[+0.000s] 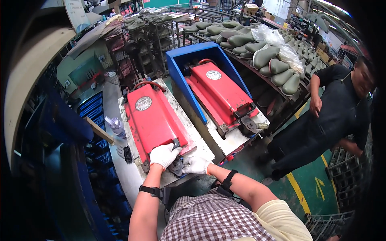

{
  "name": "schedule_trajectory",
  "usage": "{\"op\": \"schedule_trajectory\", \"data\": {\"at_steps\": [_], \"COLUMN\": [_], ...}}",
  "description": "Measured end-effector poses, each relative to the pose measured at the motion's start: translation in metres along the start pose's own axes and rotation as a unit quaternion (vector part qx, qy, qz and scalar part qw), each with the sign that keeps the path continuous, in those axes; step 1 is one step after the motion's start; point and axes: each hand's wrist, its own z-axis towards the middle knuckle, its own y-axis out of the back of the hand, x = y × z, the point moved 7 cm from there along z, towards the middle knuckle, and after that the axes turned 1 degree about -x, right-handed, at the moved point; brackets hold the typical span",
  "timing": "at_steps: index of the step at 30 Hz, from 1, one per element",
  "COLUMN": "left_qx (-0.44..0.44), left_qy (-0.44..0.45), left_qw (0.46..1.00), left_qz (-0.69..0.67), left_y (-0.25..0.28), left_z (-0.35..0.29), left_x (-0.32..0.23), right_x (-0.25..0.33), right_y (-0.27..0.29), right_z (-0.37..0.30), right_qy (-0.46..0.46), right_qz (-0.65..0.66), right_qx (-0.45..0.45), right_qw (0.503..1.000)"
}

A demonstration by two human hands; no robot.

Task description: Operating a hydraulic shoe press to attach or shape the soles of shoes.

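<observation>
Both my hands wear white knitted gloves. My left hand [165, 155] is closed round the black handle [176, 142] at the near end of the left red machine cover [157, 116]. Just to its right, my right hand [196, 165] has its fingers bent in against the dark metal latch [175, 168] below that handle. The fingertips are partly hidden, so I cannot make out exactly what they grip. The cover lies down on its pale metal base [197, 146]. Round the latch, the metal looks dark and worn.
On the right stands a second red machine cover [219, 92] inside a blue metal guard [177, 72]. Grey-green shoe-shaped forms [265, 56] fill a rack behind it. A person in dark clothes [325, 112] is close by at right. A clear bottle [116, 126] stands at left.
</observation>
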Motion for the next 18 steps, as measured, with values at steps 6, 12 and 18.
{"op": "schedule_trajectory", "data": {"at_steps": [6,12,18], "left_qx": [0.007,0.029,0.003], "left_qy": [0.0,-0.001,-0.005], "left_qw": [1.0,1.0,1.0], "left_qz": [0.007,-0.008,0.005], "left_y": [0.004,0.005,0.007], "left_z": [-0.001,0.003,-0.002], "left_x": [-0.003,0.002,-0.013], "right_x": [0.002,-0.003,-0.009], "right_y": [0.0,-0.003,-0.004], "right_z": [0.001,0.006,0.002], "right_qy": [-0.011,0.019,0.01], "right_qz": [-0.026,0.025,0.025], "right_qx": [0.025,-0.001,0.004], "right_qw": [0.999,1.0,1.0]}}
